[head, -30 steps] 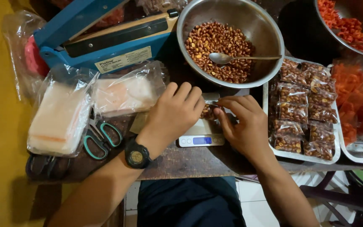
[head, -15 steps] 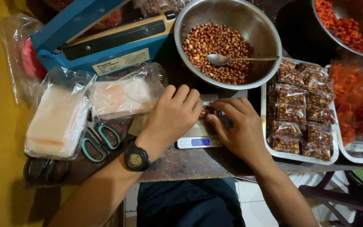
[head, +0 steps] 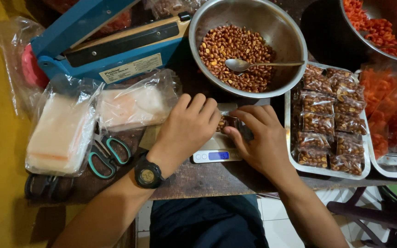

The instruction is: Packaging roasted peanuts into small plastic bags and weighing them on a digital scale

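Peanut packet (head: 228, 122), small and clear, sits on the little scale (head: 217, 149) near the table's front edge, pinched between the left hand (head: 187, 128) and right hand (head: 258, 140); how full it is I cannot quite tell under the fingers. About ten filled packets lie in the tray (head: 290, 138) at the right. Plenty of peanuts remain in the steel bowl (head: 295, 41), so much is left.
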